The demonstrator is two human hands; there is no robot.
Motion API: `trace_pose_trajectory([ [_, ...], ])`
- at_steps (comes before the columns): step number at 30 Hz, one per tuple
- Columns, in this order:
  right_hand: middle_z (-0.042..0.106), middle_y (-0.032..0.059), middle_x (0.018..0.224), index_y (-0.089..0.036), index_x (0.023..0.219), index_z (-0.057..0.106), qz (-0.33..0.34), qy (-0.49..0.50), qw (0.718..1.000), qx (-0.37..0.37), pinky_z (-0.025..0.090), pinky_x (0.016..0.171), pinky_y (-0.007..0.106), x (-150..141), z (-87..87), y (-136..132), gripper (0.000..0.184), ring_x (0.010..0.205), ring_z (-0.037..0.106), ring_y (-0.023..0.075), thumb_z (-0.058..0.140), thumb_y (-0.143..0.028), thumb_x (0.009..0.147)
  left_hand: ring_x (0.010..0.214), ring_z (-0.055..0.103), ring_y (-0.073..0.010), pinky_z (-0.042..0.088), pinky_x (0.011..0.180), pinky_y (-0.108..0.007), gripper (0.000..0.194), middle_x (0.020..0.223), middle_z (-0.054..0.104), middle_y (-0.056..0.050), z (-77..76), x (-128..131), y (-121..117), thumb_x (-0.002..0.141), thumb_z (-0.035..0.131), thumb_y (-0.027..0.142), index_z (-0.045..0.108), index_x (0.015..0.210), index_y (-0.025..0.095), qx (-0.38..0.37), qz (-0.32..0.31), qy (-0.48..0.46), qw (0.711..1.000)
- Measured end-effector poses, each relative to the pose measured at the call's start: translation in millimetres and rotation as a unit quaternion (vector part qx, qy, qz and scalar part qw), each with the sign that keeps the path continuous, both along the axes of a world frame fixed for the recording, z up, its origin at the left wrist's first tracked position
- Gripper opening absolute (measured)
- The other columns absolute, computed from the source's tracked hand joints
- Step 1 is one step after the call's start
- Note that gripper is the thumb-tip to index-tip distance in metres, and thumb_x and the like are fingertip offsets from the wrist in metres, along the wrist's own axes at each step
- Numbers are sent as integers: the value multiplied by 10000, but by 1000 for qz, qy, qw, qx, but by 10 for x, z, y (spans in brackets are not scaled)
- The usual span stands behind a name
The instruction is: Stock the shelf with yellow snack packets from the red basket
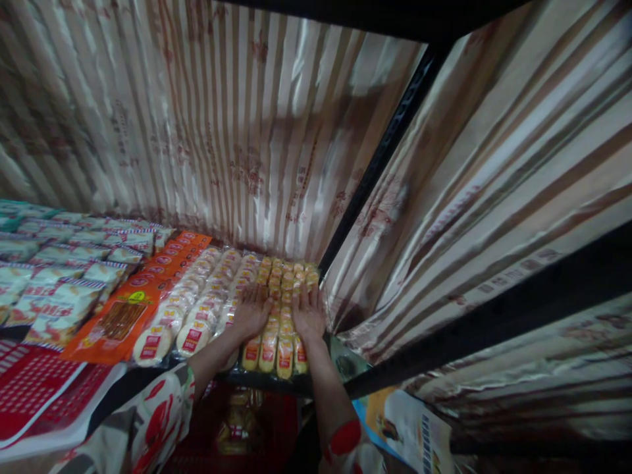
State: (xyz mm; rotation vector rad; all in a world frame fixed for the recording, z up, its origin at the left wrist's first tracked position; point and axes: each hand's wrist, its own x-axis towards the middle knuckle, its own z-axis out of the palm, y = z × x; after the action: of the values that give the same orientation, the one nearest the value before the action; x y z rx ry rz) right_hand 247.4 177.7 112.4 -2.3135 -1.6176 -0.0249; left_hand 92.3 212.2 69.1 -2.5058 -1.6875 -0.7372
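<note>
Rows of yellow, finger-shaped packaged snacks (285, 355) with red labels lie at the right end of a shelf. My left hand (253, 309) rests flat on their left side, fingers stretched toward the back. On the right side of the same rows lies my right hand (309, 311), palm down with its fingers extended. Neither hand grips anything; parts of the packs under the palms are hidden. Just left of my left hand are rows of round, pale packaged crackers (195, 336), also with red labels.
Orange snack bags (121, 316) and several white snack packets (64, 306) fill the shelf's left. A red basket (37, 388) is at lower left. A black shelf post (380, 158) stands behind; a black bar (494, 316) crosses at right. Striped sheeting (222, 131) covers the back.
</note>
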Motion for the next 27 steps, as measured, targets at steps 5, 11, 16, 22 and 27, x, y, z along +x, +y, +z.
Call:
trace_pose_trajectory([
  [5, 232, 93, 1500, -211, 1408, 312, 4, 12, 1000, -7, 256, 1058, 418, -9, 3, -11, 542, 1364, 226, 270, 232, -437, 922, 1262, 419, -245, 256, 1061, -439, 588, 1324, 500, -160, -24, -1, 2, 930, 136, 428, 434, 1299, 81, -6, -11, 0, 1000],
  [11, 302, 78, 1476, -232, 1381, 369, -24, -13, 1000, 11, 165, 1091, 446, -16, 33, -20, 522, 1369, 206, 266, 266, -452, 919, 1273, 405, -244, 244, 1065, -467, 556, 1335, 497, -135, 58, -26, -1, 935, 139, 408, 442, 1303, 122, -3, 11, -16, 1000],
  [16, 249, 82, 1496, -222, 1404, 319, 14, -40, 999, 22, 131, 1099, 400, -94, 184, 19, 522, 1389, 148, 229, 236, -432, 933, 1276, 404, -274, 254, 1056, -496, 572, 1334, 495, -146, 215, 11, 92, 926, 171, 448, 419, 1328, 125, -24, 31, -24, 999],
  [22, 210, 58, 1510, -249, 1403, 318, 67, -31, 996, -49, 82, 1104, 375, -148, 247, 177, 524, 1400, 92, 201, 217, -452, 930, 1342, 291, -274, 165, 1103, -488, 590, 1430, 357, -158, 434, 88, 177, 931, 153, 423, 333, 1370, 72, -121, 10, 41, 992],
  [27, 233, 38, 1504, -269, 1408, 300, 68, -25, 994, -78, 57, 1105, 385, -142, 164, 295, 516, 1400, 100, 205, 226, -442, 927, 1349, 277, -259, 167, 1108, -460, 572, 1445, 328, -164, 477, 146, 184, 935, 149, 378, 313, 1373, 48, -145, -8, 58, 988],
])
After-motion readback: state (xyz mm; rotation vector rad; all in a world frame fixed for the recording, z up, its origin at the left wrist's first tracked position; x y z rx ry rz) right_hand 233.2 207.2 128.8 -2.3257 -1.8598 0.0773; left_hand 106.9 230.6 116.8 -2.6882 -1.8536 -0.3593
